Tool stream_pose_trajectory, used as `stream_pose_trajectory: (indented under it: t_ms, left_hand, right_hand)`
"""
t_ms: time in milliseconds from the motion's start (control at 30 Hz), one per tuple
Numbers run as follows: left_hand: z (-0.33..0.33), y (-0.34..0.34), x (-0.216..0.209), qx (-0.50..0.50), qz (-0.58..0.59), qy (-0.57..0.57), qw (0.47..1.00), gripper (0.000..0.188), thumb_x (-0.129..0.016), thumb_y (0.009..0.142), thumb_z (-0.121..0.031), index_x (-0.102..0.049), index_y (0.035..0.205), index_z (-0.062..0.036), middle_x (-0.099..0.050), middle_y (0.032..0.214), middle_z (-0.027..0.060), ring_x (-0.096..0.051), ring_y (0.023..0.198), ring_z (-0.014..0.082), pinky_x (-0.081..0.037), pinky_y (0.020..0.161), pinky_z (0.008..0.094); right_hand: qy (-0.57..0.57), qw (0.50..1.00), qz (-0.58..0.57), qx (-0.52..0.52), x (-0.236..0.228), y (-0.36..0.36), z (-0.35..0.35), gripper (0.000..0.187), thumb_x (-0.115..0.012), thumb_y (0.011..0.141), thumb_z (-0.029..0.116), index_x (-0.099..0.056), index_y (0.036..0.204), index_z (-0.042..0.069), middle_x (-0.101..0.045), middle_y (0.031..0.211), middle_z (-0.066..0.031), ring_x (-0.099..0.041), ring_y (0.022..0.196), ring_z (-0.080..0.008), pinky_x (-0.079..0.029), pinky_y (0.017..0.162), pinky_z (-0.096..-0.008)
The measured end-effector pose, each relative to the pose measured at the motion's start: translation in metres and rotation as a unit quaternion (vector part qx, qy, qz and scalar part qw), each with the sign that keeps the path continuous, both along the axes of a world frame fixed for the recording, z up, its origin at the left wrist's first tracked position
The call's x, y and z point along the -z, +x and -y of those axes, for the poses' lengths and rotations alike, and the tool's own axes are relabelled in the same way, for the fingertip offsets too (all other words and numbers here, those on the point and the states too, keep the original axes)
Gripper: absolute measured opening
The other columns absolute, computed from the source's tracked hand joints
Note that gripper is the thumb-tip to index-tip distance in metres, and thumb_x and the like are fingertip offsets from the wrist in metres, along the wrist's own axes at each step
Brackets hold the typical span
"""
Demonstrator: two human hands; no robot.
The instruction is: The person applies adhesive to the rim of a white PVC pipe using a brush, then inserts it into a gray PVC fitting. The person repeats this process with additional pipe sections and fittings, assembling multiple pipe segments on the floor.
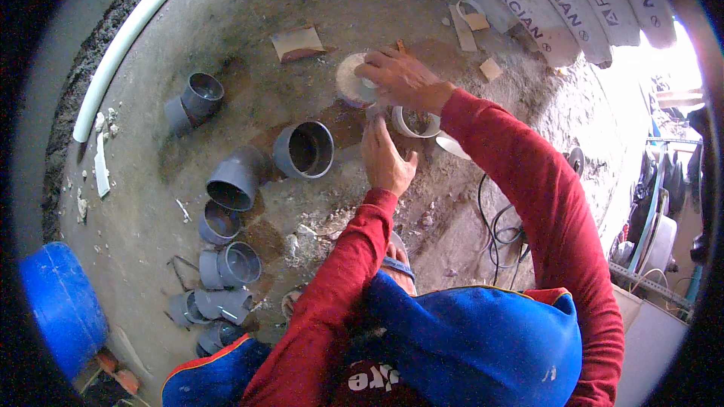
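Note:
A round tub (351, 74) with a grainy cream-coloured top sits on the ground in front of me. My right hand (403, 79) reaches over its right side, fingers curled down around something small and pale that they mostly hide. Just below, my left hand (387, 160) stretches its fingers up toward the tub's near edge, thumb held apart. Whether those fingertips touch the tub cannot be made out. Partly covered by my right wrist is a white ring (417, 123), with a pale curved piece (452, 146) beside it.
Grey pipe fittings, including a wide socket (303, 150) and an elbow (235, 179), stand left of my arms. A blue barrel (63, 309) is at lower left. Large printed pipes (558, 0) lie at upper right. A black cable (498, 230) coils below my right forearm.

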State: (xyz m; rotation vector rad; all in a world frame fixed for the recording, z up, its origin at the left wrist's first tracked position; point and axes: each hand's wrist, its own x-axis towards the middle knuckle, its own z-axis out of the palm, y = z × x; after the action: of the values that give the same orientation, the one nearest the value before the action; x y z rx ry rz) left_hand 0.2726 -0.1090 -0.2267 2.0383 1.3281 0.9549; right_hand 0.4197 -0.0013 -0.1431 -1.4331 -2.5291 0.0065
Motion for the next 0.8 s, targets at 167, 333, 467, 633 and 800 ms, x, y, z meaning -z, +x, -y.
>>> stream_pose_trajectory:
  t_ms: [167,333,467,633,800]
  left_hand:
    - [-0.012,0.035,0.014,0.004,0.035,-0.073,0.997,0.111,-0.098,0.056,-0.027,-0.039,0.145,0.0002,-0.054,0.136,0.0245,-0.051,0.129,0.0445,-0.040,0.111,0.0527]
    - [-0.014,0.037,0.007,0.062,0.095,-0.012,0.993,0.100,-0.096,0.059,-0.027,-0.043,0.140,0.0005,-0.057,0.131,0.0222,-0.055,0.122,0.0440,-0.045,0.105,0.0524]
    - [0.013,-0.008,-0.019,0.135,0.085,-0.057,0.986,0.096,-0.094,0.062,-0.025,-0.044,0.140,0.0004,-0.059,0.128,0.0223,-0.059,0.119,0.0408,-0.048,0.102,0.0510]
    - [0.021,-0.081,-0.087,0.170,0.267,-0.312,0.896,0.085,-0.092,0.070,-0.022,-0.047,0.139,-0.0009,-0.065,0.123,0.0162,-0.065,0.112,0.0273,-0.053,0.096,0.0414]
    - [-0.011,-0.126,-0.141,0.189,0.306,-0.315,0.878,0.079,-0.091,0.074,-0.018,-0.046,0.138,-0.0021,-0.064,0.125,0.0125,-0.064,0.114,0.0194,-0.053,0.096,0.0351]
  right_hand:
    - [-0.081,0.997,-0.001,-0.007,-0.011,-0.002,-0.011,0.036,-0.070,0.087,0.018,-0.065,0.123,0.015,-0.070,0.109,-0.0189,-0.068,0.106,-0.0409,-0.056,0.088,-0.0517]
    - [-0.166,0.986,0.021,0.015,-0.026,-0.004,-0.020,0.037,-0.069,0.085,0.010,-0.067,0.122,0.013,-0.071,0.109,-0.0204,-0.070,0.105,-0.0399,-0.056,0.088,-0.0531]
    - [-0.177,0.983,0.039,0.040,-0.028,-0.010,-0.019,0.043,-0.076,0.079,0.004,-0.068,0.121,0.009,-0.071,0.110,-0.0190,-0.068,0.108,-0.0388,-0.054,0.092,-0.0491]
    - [-0.171,0.982,-0.025,0.071,-0.032,-0.011,-0.018,0.042,-0.078,0.079,0.007,-0.069,0.120,0.009,-0.071,0.111,-0.0194,-0.069,0.104,-0.0389,-0.055,0.090,-0.0479]
    - [-0.196,0.979,0.014,0.049,-0.033,-0.011,-0.028,0.046,-0.078,0.078,0.007,-0.069,0.123,0.010,-0.071,0.112,-0.0210,-0.069,0.104,-0.0388,-0.054,0.091,-0.0485]
